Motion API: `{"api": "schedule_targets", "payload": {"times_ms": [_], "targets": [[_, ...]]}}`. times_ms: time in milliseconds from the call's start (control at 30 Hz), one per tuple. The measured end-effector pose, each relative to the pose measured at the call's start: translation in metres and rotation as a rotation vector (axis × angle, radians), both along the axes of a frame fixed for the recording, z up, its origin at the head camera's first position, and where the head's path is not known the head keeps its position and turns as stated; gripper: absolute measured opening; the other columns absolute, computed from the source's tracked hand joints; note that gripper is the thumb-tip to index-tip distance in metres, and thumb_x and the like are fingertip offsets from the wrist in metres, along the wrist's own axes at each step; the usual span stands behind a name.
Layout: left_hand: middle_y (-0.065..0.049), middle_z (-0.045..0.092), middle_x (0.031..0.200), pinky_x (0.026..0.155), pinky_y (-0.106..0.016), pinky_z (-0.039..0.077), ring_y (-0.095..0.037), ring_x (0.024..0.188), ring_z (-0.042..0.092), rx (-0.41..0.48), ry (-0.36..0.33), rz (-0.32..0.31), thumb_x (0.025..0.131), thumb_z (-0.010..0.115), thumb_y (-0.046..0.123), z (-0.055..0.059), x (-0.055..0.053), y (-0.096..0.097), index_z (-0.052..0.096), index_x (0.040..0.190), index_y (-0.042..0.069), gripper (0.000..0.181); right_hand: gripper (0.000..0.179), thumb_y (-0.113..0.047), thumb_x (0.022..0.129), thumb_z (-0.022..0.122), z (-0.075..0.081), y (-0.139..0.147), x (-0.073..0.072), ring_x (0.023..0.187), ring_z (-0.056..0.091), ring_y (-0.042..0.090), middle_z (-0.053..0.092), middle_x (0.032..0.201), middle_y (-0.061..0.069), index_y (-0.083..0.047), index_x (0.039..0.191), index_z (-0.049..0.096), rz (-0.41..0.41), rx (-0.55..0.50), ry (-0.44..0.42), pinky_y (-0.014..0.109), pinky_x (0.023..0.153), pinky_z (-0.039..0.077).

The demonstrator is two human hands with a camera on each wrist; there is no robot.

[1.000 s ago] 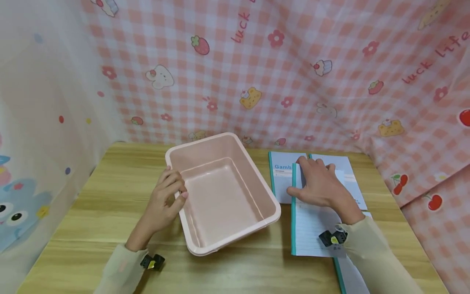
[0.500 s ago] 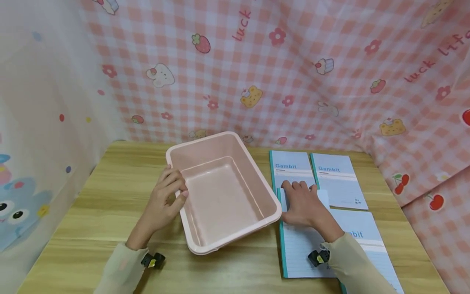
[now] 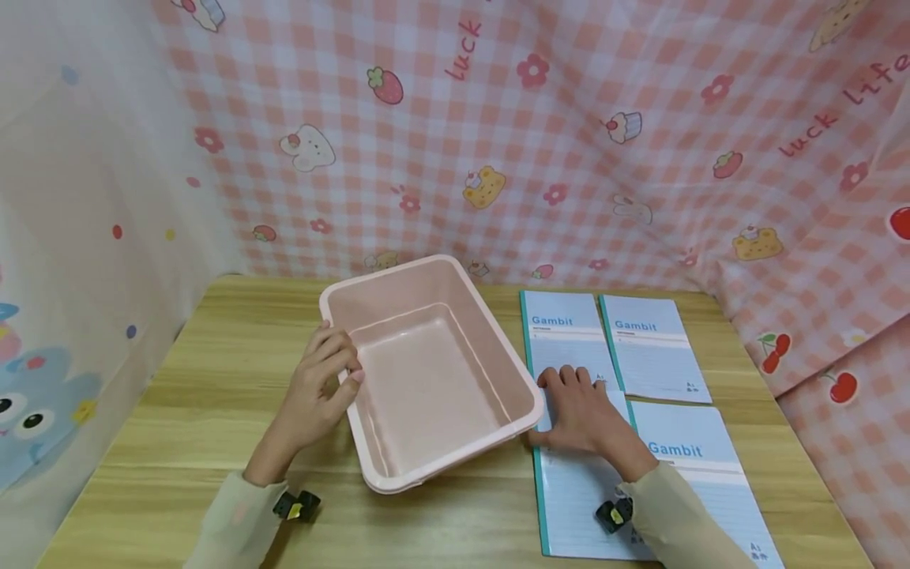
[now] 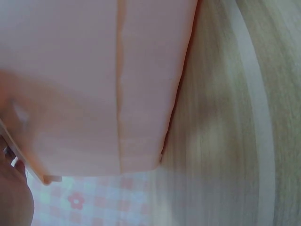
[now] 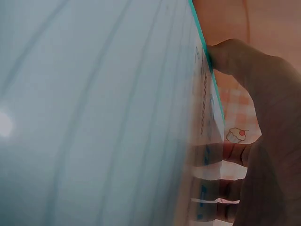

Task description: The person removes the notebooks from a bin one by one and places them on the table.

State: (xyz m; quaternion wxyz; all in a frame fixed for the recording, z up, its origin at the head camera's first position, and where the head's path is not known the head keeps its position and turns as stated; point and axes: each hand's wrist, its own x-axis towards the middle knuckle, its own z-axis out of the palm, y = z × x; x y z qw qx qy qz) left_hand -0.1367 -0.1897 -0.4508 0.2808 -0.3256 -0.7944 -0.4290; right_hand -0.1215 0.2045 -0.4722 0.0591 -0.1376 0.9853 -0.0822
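My left hand grips the left rim of a pale pink plastic basin, which stands turned at an angle on the table. In the left wrist view, the basin's outer wall fills much of the picture, with part of the hand at its rim. To the right of the basin my right hand holds a white notebook with a teal spine, near the front of a two-by-two layout. The right wrist view has the thumb at the teal spine and fingers along the top edge. My palm hides the notebook's title.
Behind it lie two more Gambit notebooks, one at back left and one at back right. A third lies to its right. The wooden table meets a pink checked curtain at the back.
My right hand has brought the notebook left and toward me, off the rear notebooks, into the front-left spot beside the others. The left hand and basin have stayed put.
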Motion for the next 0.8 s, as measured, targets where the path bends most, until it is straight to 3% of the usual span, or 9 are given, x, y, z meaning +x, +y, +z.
{"api": "schedule_targets", "payload": {"times_ms": [267, 467, 600, 800], "targets": [[0.001, 0.059, 0.094, 0.130, -0.050, 0.020, -0.022, 0.109, 0.050, -0.032, -0.021, -0.009, 0.088, 0.060, 0.011, 0.000, 0.001, -0.002, 0.059, 0.080, 0.016, 0.010, 0.083, -0.074, 0.068, 0.077, -0.005, 0.003, 0.005, 0.096, 0.044, 0.026, 0.053, 0.108, 0.006, -0.018, 0.126, 0.058, 0.020, -0.008, 0.056, 0.042, 0.074, 0.040], [-0.010, 0.066, 0.108, 0.128, -0.044, 0.026, -0.035, 0.122, 0.052, 0.019, 0.007, 0.005, 0.085, 0.063, 0.010, -0.001, 0.002, -0.003, 0.064, 0.086, 0.013, 0.003, 0.077, -0.075, 0.072, 0.075, -0.002, 0.006, 0.007, 0.098, 0.045, 0.026, 0.054, 0.110, 0.006, -0.020, 0.124, 0.058, 0.034, -0.053, 0.070, 0.041, 0.075, 0.038], [-0.016, 0.065, 0.122, 0.124, -0.040, 0.029, -0.042, 0.132, 0.047, 0.030, 0.025, 0.030, 0.085, 0.063, 0.014, 0.001, 0.002, -0.004, 0.069, 0.096, 0.011, 0.014, 0.065, -0.067, 0.080, 0.074, 0.003, 0.008, 0.008, 0.101, 0.045, 0.026, 0.055, 0.114, 0.006, -0.020, 0.122, 0.058, 0.040, -0.081, 0.047, 0.041, 0.076, 0.039], [-0.021, 0.059, 0.136, 0.126, -0.049, 0.025, -0.047, 0.139, 0.041, 0.023, 0.036, 0.071, 0.088, 0.061, 0.020, 0.008, -0.003, -0.009, 0.068, 0.119, 0.003, 0.036, 0.051, -0.047, 0.089, 0.075, 0.022, 0.023, -0.002, 0.105, 0.047, 0.028, 0.057, 0.118, 0.009, -0.014, 0.124, 0.059, 0.065, -0.172, 0.065, 0.047, 0.083, 0.045]]}}
